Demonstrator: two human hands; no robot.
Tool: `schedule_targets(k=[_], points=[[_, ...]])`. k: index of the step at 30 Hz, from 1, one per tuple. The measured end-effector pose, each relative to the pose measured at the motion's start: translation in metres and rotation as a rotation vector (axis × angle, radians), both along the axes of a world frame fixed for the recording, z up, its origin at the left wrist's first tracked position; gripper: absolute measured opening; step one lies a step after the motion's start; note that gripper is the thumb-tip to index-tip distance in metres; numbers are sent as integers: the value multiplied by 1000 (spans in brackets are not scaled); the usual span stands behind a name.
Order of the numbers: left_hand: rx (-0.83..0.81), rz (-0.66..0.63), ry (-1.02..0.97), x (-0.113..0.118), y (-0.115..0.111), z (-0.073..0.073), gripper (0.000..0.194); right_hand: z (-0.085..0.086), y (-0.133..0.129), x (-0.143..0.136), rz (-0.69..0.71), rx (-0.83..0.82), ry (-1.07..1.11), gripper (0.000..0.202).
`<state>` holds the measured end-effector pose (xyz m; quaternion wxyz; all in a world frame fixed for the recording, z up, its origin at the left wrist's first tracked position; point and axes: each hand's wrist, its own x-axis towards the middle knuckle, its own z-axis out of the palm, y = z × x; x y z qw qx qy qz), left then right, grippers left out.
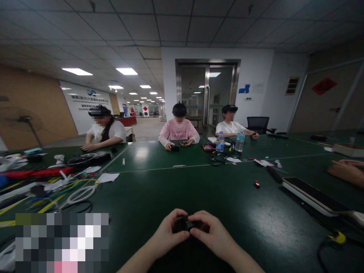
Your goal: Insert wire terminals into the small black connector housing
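Observation:
Both my hands meet low in the middle of the head view, just above the dark green table [136, 204]. Between them is a small black object [188, 224], mostly covered by my fingers, so its kind cannot be made out. My left hand [170, 232] pinches it from the left with thumb and fingers. From the right, my right hand [209, 230] grips it the same way. The thumbs nearly touch in front of it.
Tangled cables [81, 195] and tools cover the left side. A tablet-like device [309, 195] and a small red-and-black piece [257, 184] lie to the right. Water bottles [220, 142] stand farther back. Three people sit opposite; another person's hands [348, 172] rest at the right edge.

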<state>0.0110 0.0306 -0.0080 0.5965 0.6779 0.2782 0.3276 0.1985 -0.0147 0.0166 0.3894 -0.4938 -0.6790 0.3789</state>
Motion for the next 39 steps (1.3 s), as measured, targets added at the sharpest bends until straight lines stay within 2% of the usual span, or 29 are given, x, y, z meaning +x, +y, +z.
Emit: schedule_targets(k=[7,14,24,39], points=[[-46,3,10,2,-4,7,41,-3,2,1,-3,4,-19,26],[-44,6,-5,2,-2,3,40,-3,2,2,9,-2,2,24],[-49,-3,33,1,-4,7,40,-2,2,4,25,-27,-4,24],[-1,-14,12,0,-1,1,39,-6,3,3,10,-27,5,25]])
